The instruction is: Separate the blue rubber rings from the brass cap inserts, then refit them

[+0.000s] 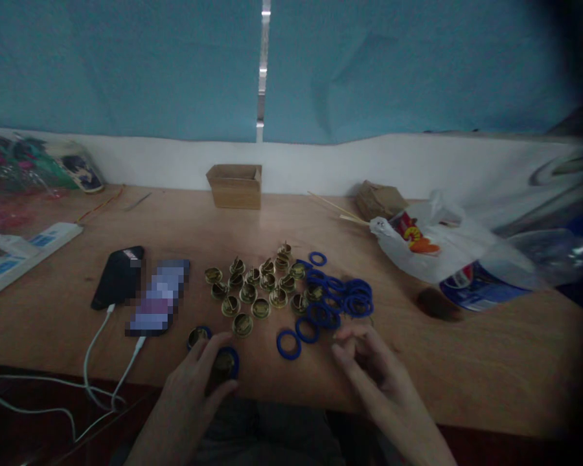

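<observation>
My left hand (194, 372) is over the table's front edge, thumb and fingers apart. Between them is a round gold-coloured metal piece with a blue ring (230, 364) around it; I cannot tell whether the fingers touch it. A similar ringed piece (197, 336) lies just beyond the fingers, partly hidden. My right hand (376, 366) is beside the blue rings, its fingers curled and thumb pressed to the index finger. Anything in that pinch is too small to make out. Several gold-coloured round pieces (261, 308) lie mid-table, left of a heap of blue rings (333, 304).
A small open cardboard box (237, 193) stands at the back. On the left lie a black device (119, 275), a phone (160, 298), white cables and a power strip (29, 255). To the right are a white plastic bag (418, 249) and a blue-labelled bottle (486, 285).
</observation>
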Demonstrator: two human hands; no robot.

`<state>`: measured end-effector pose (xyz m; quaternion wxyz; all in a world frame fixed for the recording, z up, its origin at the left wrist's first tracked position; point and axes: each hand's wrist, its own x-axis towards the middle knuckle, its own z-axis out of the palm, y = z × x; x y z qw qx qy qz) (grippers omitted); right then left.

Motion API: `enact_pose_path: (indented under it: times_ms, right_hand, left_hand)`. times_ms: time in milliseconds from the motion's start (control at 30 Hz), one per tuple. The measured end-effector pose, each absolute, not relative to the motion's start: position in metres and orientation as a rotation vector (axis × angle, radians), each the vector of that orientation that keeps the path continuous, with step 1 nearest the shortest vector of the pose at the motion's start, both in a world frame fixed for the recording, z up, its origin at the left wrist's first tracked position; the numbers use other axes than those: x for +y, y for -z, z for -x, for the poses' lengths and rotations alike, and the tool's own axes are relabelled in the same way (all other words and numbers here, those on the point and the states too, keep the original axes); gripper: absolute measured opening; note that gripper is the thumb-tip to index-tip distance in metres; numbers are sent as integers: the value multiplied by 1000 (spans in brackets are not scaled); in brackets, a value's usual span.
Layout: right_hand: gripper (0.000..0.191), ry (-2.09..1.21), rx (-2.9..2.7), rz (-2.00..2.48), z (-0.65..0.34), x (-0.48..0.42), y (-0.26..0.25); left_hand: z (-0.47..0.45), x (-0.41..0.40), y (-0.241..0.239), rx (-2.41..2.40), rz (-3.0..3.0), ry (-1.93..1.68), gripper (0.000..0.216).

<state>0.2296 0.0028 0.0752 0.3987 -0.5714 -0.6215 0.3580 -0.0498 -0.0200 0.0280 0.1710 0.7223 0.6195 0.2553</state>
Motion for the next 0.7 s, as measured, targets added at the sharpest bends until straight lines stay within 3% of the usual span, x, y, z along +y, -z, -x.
enact_pose_path:
  times_ms: [100,367,700]
  right_hand:
    - [13,-865,-1580,1528,-240,-2,-75]
    - [20,-626,-1631,1674,-238,0,-57]
    - [18,-327,-1990,1776,-235,29,-40]
  left_hand:
    - [47,-17,-30,1903,-2102,-739,32]
    - [31,-8,-41,1957,-2186,-1049,27]
    - [15,17,-32,2057,-2387,-780,9]
